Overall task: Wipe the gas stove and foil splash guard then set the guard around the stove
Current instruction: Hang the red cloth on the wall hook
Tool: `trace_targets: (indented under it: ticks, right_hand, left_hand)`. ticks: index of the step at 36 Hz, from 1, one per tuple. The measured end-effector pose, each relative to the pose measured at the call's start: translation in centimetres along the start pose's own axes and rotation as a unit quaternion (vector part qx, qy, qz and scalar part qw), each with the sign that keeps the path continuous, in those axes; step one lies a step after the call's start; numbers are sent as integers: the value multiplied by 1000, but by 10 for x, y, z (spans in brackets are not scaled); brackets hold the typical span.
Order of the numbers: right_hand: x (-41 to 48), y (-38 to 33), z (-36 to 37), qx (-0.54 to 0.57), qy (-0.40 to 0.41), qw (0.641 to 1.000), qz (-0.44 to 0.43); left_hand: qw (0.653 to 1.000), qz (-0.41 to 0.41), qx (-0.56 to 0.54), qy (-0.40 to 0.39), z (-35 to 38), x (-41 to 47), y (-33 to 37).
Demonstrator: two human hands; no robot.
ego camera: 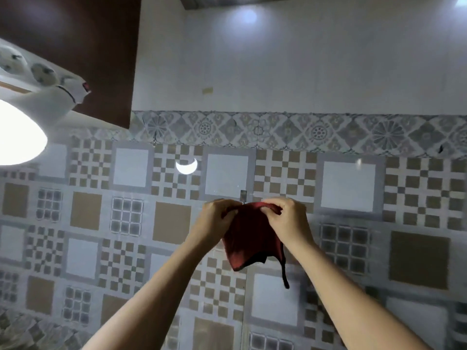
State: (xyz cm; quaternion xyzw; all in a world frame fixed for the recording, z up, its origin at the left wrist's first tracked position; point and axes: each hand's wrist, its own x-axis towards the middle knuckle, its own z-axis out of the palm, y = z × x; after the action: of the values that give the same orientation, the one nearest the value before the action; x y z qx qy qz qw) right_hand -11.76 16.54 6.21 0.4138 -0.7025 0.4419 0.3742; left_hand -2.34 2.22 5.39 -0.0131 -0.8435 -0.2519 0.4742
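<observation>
A dark red cloth point(249, 238) hangs against the patterned tile wall, its top edge level with a small metal hook point(243, 195). My left hand point(216, 219) pinches the cloth's upper left corner. My right hand point(288, 218) pinches the upper right corner. A thin dark strap point(284, 271) dangles from the cloth's right side. Whether the cloth sits on the hook is hidden by my fingers. The stove and the foil guard are out of view.
A bright lamp point(17, 132) with a white housing glares at the left edge. A dark brown cabinet point(83, 41) hangs above it. The tile wall point(353, 185) fills the view, with a plain white wall above the patterned border.
</observation>
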Motion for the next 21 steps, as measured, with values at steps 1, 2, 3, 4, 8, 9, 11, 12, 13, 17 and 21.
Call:
trace_targets:
  ticks: [1,2,3,4,8,9,11,12,13,17,21]
  right_hand:
    - [9,4,9,-2,12,1000,1]
    - [19,8,18,-1,25,1000,6]
    - [27,12,26,3,35,999,11]
    - [36,16,36,9,43,999,14]
    - [59,28,64,-8,58,998,-7]
    - [61,29,69,-28,62,997,-22]
    - [60,32,76,-62,80,993,-59]
    - [57,34,80,-71,88,991,-71]
    - [53,35,82,-74,94,990,-80]
    - [34,47,90,-59,88,990,-95]
    - [19,57,90,-33,86,993,-72]
  left_hand:
    - [1000,0,1,12,3,10,-7]
    - [1000,2,4,26,6,19,-13]
    - [999,4,11,40,10,28,-18]
    - [998,5,16,55,14,37,-24]
    - [995,0,17,94,27,62,-45]
    - [995,0,15,102,30,65,-50]
    - [993,7,9,121,37,70,-59]
    - [991,12,4,131,40,70,-63]
    - [990,15,-1,139,44,70,-65]
    - [987,9,-39,156,57,60,-75]
    - [982,-20,-112,151,65,45,-83]
